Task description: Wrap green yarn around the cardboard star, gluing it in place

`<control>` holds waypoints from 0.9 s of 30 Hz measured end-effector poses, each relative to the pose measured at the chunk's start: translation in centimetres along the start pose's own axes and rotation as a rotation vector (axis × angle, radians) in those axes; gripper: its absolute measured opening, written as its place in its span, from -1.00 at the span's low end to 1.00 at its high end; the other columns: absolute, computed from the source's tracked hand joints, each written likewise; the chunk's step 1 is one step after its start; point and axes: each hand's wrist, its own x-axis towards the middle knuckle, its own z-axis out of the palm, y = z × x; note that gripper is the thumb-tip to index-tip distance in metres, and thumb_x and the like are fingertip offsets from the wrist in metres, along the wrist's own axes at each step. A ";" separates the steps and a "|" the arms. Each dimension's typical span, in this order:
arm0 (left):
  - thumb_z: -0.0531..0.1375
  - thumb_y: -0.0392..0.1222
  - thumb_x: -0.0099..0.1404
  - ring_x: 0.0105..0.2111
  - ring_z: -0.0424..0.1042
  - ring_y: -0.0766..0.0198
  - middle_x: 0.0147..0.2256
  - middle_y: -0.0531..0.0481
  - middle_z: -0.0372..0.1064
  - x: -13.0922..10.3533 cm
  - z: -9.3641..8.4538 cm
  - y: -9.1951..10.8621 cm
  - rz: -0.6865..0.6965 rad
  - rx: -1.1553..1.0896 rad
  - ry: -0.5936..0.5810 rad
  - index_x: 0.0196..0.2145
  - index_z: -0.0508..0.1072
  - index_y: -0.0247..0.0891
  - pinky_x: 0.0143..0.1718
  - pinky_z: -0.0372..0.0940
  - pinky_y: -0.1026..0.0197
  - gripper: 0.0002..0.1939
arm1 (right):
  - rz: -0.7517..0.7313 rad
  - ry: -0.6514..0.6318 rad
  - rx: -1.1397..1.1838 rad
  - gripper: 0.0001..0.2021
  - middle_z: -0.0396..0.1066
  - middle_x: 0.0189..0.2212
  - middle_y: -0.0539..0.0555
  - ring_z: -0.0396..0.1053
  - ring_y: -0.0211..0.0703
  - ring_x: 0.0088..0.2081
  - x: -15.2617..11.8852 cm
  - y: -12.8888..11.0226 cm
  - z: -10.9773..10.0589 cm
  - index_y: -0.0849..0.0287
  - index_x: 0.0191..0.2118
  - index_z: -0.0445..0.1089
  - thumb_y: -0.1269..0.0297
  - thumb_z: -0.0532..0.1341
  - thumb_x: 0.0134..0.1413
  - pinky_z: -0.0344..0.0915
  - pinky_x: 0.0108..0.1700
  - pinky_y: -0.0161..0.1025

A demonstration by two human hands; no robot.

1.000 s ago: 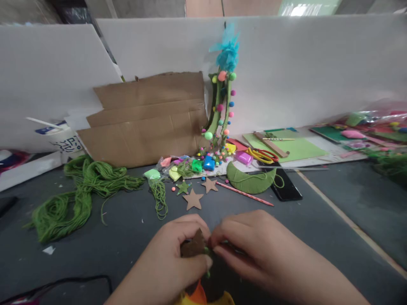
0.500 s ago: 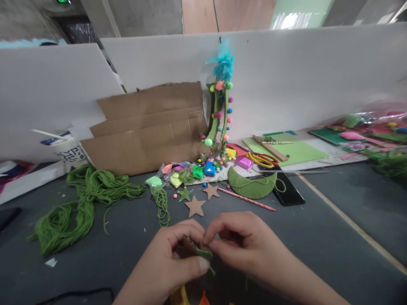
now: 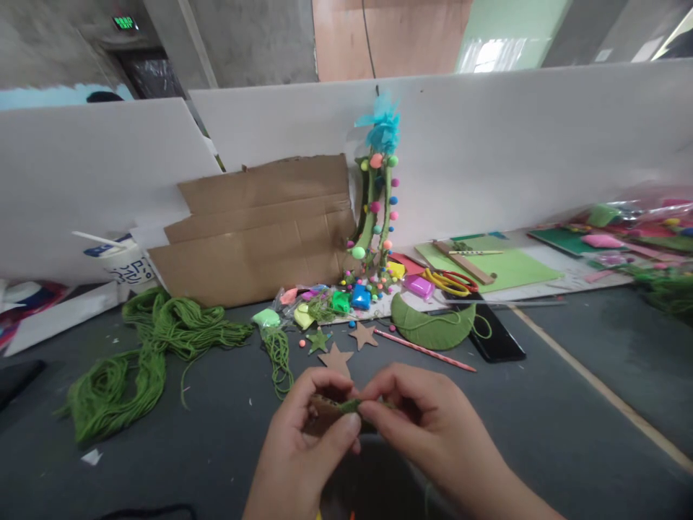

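My left hand point(image 3: 303, 448) is closed around a small brown cardboard piece point(image 3: 326, 417), its thumb pressed near one end. Green yarn point(image 3: 351, 406) is wound over that end. The fingertips of my right hand point(image 3: 433, 415) pinch at the yarn, touching the wrapped part; the piece's full outline is hidden by my fingers. Just beyond my hands lie two cardboard stars, the nearer star point(image 3: 336, 359) and the farther star point(image 3: 363, 335). A green yarn-covered star point(image 3: 319, 340) is beside them. A green wrapped crescent point(image 3: 433, 325) with a loose strand rests farther right.
Green yarn skeins point(image 3: 178, 325) spread on the left. A striped pencil point(image 3: 427, 350), a black phone point(image 3: 498, 336) and yellow-and-red-handled scissors point(image 3: 452, 282) lie right of centre. Behind, cardboard sheets point(image 3: 260, 245) lean on a white partition point(image 3: 487, 159) beside a hanging pom-pom ornament point(image 3: 376, 209).
My hands have shifted slightly right, and the cardboard piece is turned so more of its brown face shows. Its yarn-wrapped end has risen. The camera view has tilted up a little.
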 end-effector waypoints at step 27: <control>0.25 -0.18 0.12 -0.56 0.28 0.35 -0.44 0.09 0.32 1.0 -0.5 0.0 0.087 0.221 -0.054 -0.44 0.49 -0.19 -0.53 0.21 0.34 -0.94 | -0.415 -0.138 -0.494 -0.85 0.31 -0.56 -0.02 0.20 -0.30 -0.56 -0.3 -0.1 -0.9 0.23 -0.40 0.37 0.53 0.08 0.06 0.05 -0.51 -0.37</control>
